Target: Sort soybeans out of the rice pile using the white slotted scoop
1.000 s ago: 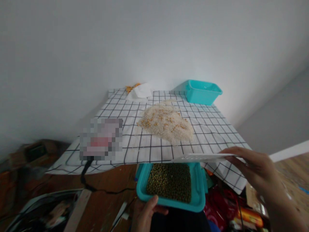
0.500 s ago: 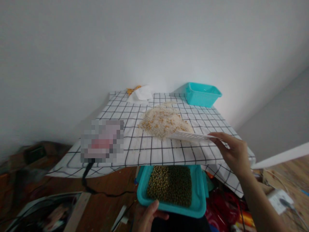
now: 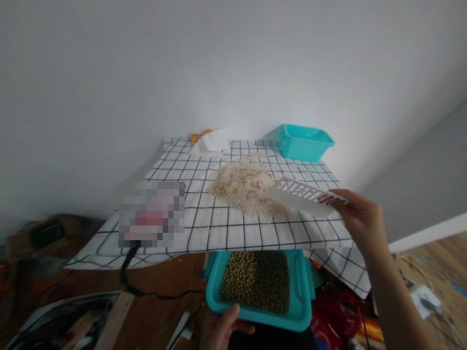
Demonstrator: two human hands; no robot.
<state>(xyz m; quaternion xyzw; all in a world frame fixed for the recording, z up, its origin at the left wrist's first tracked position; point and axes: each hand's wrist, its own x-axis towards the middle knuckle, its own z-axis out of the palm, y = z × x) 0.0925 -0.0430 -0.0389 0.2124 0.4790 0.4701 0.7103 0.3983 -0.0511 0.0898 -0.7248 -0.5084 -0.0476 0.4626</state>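
My right hand (image 3: 359,211) grips one end of a white slotted plastic piece (image 3: 302,200), tilted and raised just over the near right side of a grain heap. That heap (image 3: 244,182), pale rice-like grains mixed with yellow kernels, spreads across a checked cloth (image 3: 207,233) on the table. Below the table's front edge, my left hand (image 3: 226,328) holds the near rim of a turquoise tray (image 3: 301,318), thumb on top and fingers partly hidden underneath. Inside the tray lie tan beans (image 3: 237,282) on the left and darker green beans (image 3: 273,287) on the right.
A turquoise bin (image 3: 306,143) stands at the table's back right. White paper (image 3: 211,143) and an orange-yellow item (image 3: 199,136) lie at the back left. A blurred-out object (image 3: 151,214) sits front left, with a black cable (image 3: 126,272) below. Red bags (image 3: 333,311) are under the table.
My right hand has lifted the slotted piece off the heap's near edge and tilted it, showing its slots. My left hand and the tray have barely moved.
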